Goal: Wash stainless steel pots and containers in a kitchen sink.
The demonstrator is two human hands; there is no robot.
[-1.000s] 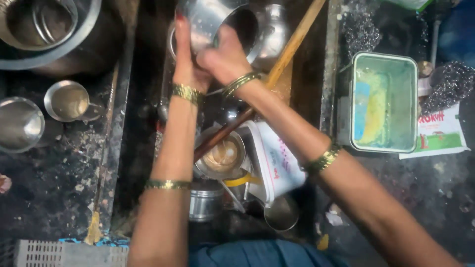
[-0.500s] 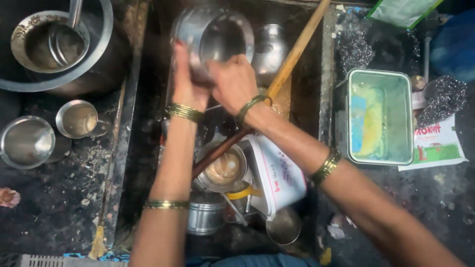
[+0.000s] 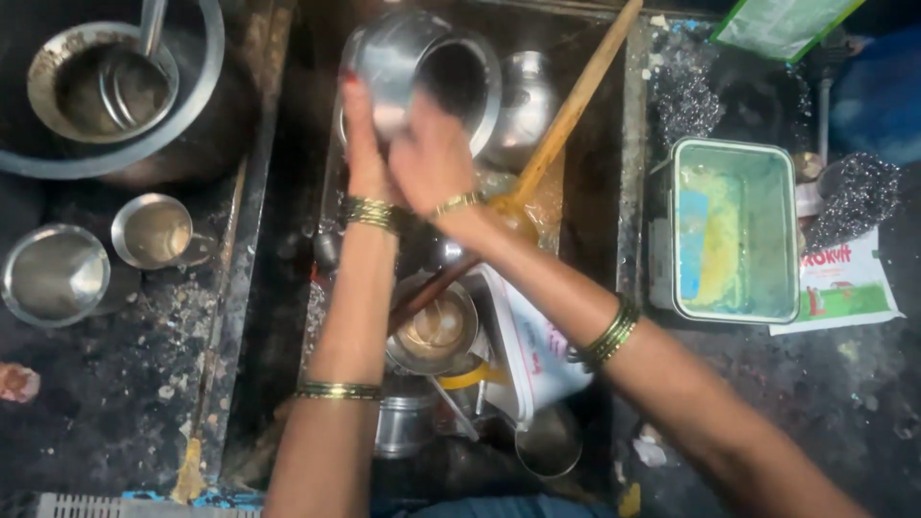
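Over a dark sink [image 3: 288, 288] crowded with steel cups, the left hand [image 3: 363, 144] grips the rim of a tilted steel pot [image 3: 422, 67] while the right hand [image 3: 432, 158] presses against its side. A long wooden stick [image 3: 566, 115] slants across the sink, and a rectangular tin [image 3: 734, 230] of greenish soap sits on the worktop [image 3: 863, 384] to the right.

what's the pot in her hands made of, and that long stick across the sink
The pot looks like polished steel: silvery, with bright reflections, though blurred. Both the left hand and right hand grip it. The long stick seems bare, matt wood: pale tan near the top, darker towards its lower end.
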